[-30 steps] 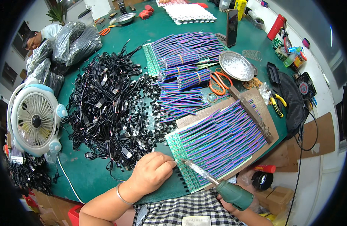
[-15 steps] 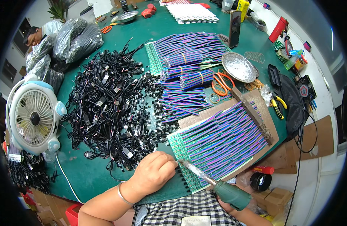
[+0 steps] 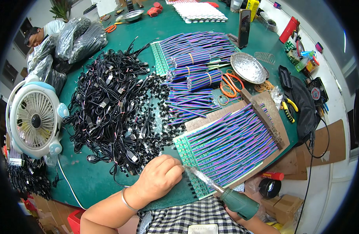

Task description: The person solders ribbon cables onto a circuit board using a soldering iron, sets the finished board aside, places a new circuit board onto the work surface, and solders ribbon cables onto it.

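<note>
Held the iron in the curled right hand, with its tip beside the left hand, pinched closed but too hidden to tell on what, by the green board on the table, and likely needed slow touches to spare the fingertips.
</note>
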Demonstrator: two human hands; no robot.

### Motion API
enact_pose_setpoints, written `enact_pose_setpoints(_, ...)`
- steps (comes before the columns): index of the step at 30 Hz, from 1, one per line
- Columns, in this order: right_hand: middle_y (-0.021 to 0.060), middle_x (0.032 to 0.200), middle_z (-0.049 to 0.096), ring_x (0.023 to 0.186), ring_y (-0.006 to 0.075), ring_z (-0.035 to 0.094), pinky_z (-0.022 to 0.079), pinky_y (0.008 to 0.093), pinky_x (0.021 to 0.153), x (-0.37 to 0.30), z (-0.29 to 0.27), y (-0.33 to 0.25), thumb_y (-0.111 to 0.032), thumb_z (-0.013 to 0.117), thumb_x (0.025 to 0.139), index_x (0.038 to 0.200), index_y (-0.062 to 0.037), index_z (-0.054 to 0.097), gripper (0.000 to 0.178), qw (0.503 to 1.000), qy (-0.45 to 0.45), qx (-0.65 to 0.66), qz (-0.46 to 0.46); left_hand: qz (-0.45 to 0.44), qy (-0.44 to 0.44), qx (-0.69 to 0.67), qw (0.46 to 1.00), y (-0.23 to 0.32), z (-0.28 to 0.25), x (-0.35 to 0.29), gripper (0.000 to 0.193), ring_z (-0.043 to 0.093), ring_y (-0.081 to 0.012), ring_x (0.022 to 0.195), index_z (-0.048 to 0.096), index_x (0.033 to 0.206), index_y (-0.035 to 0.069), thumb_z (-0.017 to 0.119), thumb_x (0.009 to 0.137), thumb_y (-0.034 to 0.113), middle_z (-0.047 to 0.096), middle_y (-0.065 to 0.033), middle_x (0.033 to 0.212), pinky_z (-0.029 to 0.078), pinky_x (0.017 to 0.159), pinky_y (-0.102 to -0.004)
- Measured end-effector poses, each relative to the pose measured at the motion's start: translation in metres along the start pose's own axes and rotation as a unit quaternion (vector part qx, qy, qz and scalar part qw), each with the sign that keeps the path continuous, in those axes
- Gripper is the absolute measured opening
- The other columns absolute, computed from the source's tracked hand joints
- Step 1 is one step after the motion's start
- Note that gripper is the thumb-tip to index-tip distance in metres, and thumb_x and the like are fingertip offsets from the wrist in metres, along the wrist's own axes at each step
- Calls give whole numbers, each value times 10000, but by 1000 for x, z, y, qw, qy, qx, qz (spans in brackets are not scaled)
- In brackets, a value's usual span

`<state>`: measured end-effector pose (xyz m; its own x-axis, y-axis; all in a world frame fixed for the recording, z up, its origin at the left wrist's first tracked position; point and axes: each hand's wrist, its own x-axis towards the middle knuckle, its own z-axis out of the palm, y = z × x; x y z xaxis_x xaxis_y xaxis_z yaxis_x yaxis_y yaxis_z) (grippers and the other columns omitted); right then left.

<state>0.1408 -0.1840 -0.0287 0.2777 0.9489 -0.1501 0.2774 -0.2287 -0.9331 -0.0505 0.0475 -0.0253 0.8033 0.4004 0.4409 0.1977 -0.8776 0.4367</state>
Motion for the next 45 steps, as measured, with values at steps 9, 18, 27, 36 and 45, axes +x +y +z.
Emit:
enact_pose_setpoints(9, 58, 824, 677, 777, 223, 635, 467, 370, 803, -6, 2, -1, -128, 690, 748, 906, -67, 660, 172, 998, 12, 0, 64, 0, 1, 0, 1000, 0, 1, 0, 268, 605, -216, 746, 603, 828, 51, 732, 596, 23, 610, -49, 844, 505, 669, -320)
enact_pose_setpoints(18, 110, 1023, 653, 914, 157, 651, 510, 246, 825, -17, -3, 30, -169, 773, 764, 1199, 44, 514, 550, 999, -24, 12, 20, 1, 4, -4, 1000, 0, 0, 0, 271, 603, -224, 751, 601, 834, 52, 730, 597, 21, 606, -52, 846, 503, 671, -328)
enact_pose_setpoints(27, 78, 789, 668, 702, 178, 649, 531, 295, 644, -3, 4, 17, -71, 682, 812, 947, 5, 618, 168, 999, 38, -27, -14, -9, -9, 12, 1000, 6, -6, -1, 262, 602, -236, 753, 606, 856, 48, 716, 621, 10, 607, -61, 853, 505, 666, -339)
enact_pose_setpoints(36, 81, 713, 665, 651, 176, 649, 527, 284, 617, -5, -2, 23, -84, 687, 817, 868, -10, 630, 106, 991, 93, -77, -62, -97, 4, 153, 983, -13, -35, 20, 147, 557, -249, 726, 638, 819, 85, 720, 701, 54, 583, -51, 773, 458, 653, -366)
enact_pose_setpoints(45, 128, 1002, 669, 882, 229, 672, 526, 317, 799, -16, -12, 35, -205, 735, 789, 1141, 46, 570, 462, 998, 19, -50, -43, -90, -64, 166, 980, -33, -35, 36, 138, 531, -233, 770, 665, 815, 143, 742, 702, 164, 559, -14, 772, 413, 695, -365)
